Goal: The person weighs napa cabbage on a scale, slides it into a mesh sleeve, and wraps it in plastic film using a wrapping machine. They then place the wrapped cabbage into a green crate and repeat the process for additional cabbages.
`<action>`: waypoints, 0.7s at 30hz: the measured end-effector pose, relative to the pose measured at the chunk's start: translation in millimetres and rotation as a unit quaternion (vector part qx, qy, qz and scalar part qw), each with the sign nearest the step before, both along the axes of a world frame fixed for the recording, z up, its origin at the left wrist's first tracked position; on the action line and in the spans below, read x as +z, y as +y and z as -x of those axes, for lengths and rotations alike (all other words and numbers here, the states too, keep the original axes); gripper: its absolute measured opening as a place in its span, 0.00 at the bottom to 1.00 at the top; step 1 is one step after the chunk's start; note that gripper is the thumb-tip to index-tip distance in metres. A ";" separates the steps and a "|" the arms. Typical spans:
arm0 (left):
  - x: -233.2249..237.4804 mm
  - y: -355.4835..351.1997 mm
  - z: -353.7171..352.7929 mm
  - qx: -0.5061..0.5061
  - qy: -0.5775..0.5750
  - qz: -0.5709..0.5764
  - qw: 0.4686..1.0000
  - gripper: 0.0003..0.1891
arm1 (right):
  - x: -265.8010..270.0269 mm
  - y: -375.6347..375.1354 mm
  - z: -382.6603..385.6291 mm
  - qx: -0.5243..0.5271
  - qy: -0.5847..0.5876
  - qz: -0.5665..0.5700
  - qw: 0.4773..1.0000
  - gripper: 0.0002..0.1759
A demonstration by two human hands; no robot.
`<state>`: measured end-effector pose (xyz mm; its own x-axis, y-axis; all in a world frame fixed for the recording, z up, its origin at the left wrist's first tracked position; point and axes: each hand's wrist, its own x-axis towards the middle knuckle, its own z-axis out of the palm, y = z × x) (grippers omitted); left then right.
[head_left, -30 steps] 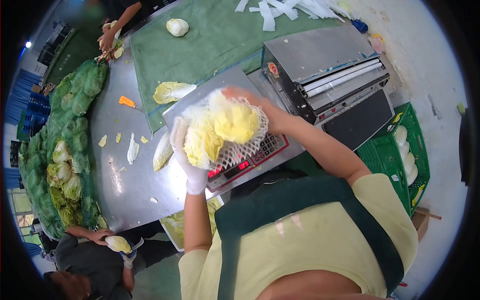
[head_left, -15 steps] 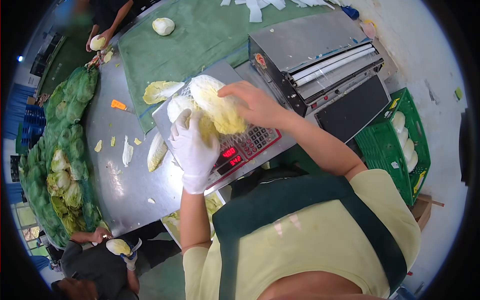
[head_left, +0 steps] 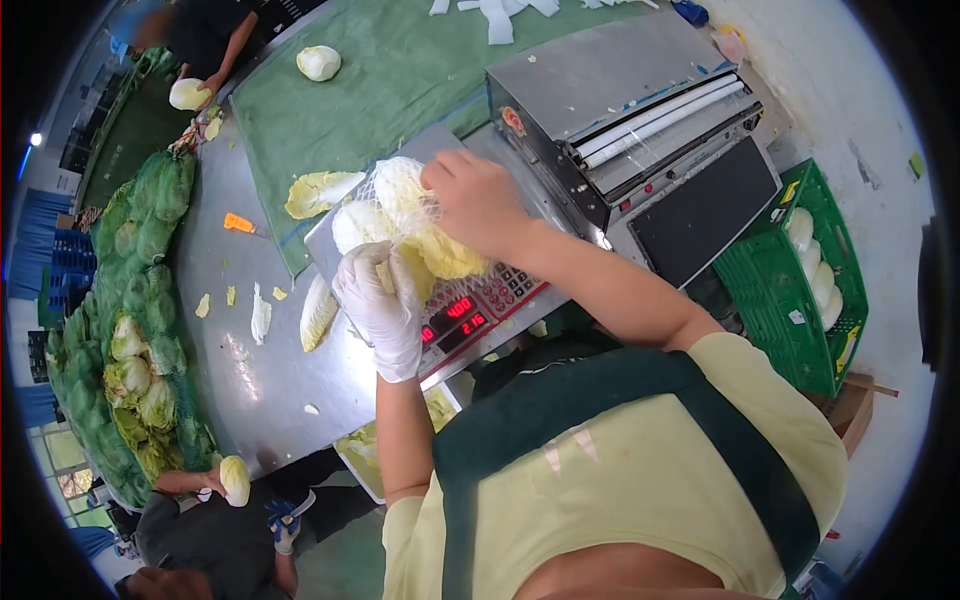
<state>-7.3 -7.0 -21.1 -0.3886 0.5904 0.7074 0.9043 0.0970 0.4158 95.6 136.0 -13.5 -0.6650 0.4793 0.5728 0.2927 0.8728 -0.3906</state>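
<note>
Two pale napa cabbages, one at the upper right (head_left: 402, 188) and one at the left (head_left: 360, 226), lie together on a weighing scale (head_left: 330, 250), with thin white mesh netting (head_left: 472, 262) around them. My left hand (head_left: 380, 308), in a white glove, is closed on the netting at the cabbages' near left side. Bare and curled, my right hand (head_left: 478, 203) pinches the netting over the right cabbage; its fingertips are partly hidden. Red digits glow on the scale's display (head_left: 460, 315) below the cabbages.
A film wrapping machine (head_left: 600, 90) stands to the right, beside a green crate (head_left: 790, 300) of cabbages. Loose leaves, including one yellow leaf (head_left: 318, 194), and an orange-handled knife (head_left: 238, 222) lie left. Green net sacks (head_left: 150, 290) line the far edge. Two other people handle cabbages.
My right hand has closed from spread fingers and moved slightly left and up. My left fingers have curled in tighter. The lower display number has dropped.
</note>
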 end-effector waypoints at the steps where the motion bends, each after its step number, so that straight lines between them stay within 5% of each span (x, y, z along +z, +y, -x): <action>1: -0.6 -1.8 1.0 0.002 0.004 0.002 1.000 0.06 | 1.1 2.8 -7.6 0.008 0.011 -0.010 1.000 0.16; 13: -11.9 -61.6 4.7 -0.070 -0.078 0.058 0.993 0.15 | -0.6 -11.7 -80.2 0.260 0.053 -0.047 0.963 0.10; 16: -15.7 -77.2 24.8 0.008 -0.174 0.045 0.984 0.12 | 18.0 -0.7 -89.6 0.246 0.053 0.032 0.967 0.08; 18: -18.0 -72.2 35.9 0.059 -0.296 -0.018 0.953 0.11 | 19.0 16.9 -74.6 0.118 0.046 0.175 0.976 0.12; 21: -2.2 -53.6 36.8 0.087 -0.463 0.106 0.876 0.20 | 8.5 34.7 -31.0 0.007 -0.062 0.338 0.939 0.23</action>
